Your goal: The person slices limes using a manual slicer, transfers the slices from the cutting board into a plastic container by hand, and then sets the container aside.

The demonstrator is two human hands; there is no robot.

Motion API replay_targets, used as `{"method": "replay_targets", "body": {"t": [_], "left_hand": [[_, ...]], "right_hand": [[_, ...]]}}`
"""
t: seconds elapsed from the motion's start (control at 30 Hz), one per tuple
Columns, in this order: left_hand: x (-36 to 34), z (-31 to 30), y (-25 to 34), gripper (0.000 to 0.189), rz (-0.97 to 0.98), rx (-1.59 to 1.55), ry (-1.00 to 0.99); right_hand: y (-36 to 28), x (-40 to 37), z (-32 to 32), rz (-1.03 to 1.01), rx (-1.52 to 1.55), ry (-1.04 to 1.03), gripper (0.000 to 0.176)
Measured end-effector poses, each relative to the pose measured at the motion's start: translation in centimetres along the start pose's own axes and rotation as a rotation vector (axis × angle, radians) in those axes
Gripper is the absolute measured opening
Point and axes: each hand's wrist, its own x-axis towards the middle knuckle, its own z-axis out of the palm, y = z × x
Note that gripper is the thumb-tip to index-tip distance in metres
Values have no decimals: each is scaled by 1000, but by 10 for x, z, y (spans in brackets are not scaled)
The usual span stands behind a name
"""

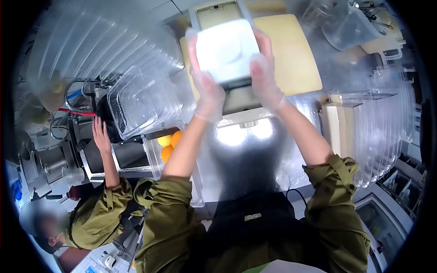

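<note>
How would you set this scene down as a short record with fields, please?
White item: square, blurred, held in both hands
Left hand: clear-gloved, on its left side
Right hand: clear-gloved, on its right side
Board: cream, partly hidden
Fruit: yellow and orange, left of the hands
Co-worker's hand: outstretched, far left

At twelve o'clock the white square piece (227,48) looks like smooth plastic, its surface washed out by glare; the gloves (211,98) gripping it are thin, translucent, crinkled plastic. The board (291,52) at one o'clock looks matt and smooth. The bench (291,141) is glossy metal, mirroring bright lights. Toward ten o'clock stands a tub (143,102) of clear, shiny plastic. The olive sleeves (166,220) at seven o'clock are matt, creased cloth.
</note>
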Motion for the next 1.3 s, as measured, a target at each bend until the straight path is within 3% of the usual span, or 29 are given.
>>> {"method": "replay_targets", "body": {"t": [0.13,0.2,0.27,0.33,0.37,0.4,0.6,0.63,0.73,0.87,0.97,1.13,1.2,1.3], "left_hand": [[61,-8,-45,100,72,-33,-57],[94,-18,-78,95,204,197,-56],[114,-20,-93,92,200,218,-19],[133,-16,-103,89,209,226,15],[142,-14,-107,87,218,228,35],[143,-13,-110,87,205,209,29],[129,-8,-91,85,178,98,-28],[115,-8,-82,90,129,121,-17],[57,-12,-44,97,131,111,-98],[-22,-3,1,107,3,19,30],[-39,4,22,106,-86,-32,78],[30,-3,-29,104,58,-50,8],[73,-5,-56,109,106,79,-25],[122,-6,-91,103,141,81,-9]], "right_hand": [[28,57,10,-29,-53,-16,88],[50,94,18,-278,-279,56,68],[76,117,23,-157,-322,47,68],[83,137,26,-156,-296,45,67],[94,140,25,-299,-345,79,64],[94,142,24,-263,-344,77,63],[66,125,19,-124,-399,21,59],[112,115,13,-416,-651,129,59],[28,61,7,-64,-127,-22,89],[-3,-17,-5,-77,-94,25,85],[-16,-23,-6,-73,-74,21,84],[27,31,4,-92,-74,16,79],[44,70,12,-108,-87,27,77],[75,128,23,-147,-249,63,58]]}}
